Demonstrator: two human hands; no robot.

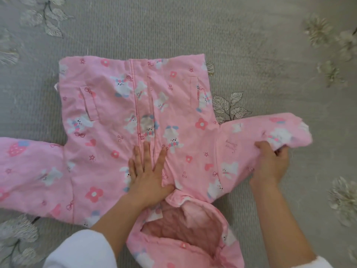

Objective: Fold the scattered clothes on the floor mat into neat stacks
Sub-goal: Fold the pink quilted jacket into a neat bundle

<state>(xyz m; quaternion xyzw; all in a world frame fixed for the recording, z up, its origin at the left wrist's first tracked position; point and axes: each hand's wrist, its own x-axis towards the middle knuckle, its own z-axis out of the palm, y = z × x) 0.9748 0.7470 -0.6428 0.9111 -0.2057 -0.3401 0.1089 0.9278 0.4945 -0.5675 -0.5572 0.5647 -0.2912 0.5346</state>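
A pink child's hooded jacket with a bunny and flower print lies front up on the grey floor mat, hem far from me and hood near me, its quilted lining showing. My left hand presses flat on the chest by the zipper, fingers straight. My right hand grips the right sleeve near its cuff, and the cuff end is lifted and folding over. The left sleeve lies spread out toward the left edge.
The mat carries a leaf and flower pattern, with leaves beside the jacket's right side. Bare mat surrounds the jacket on the far side and the right. White sleeves cover my forearms at the bottom edge.
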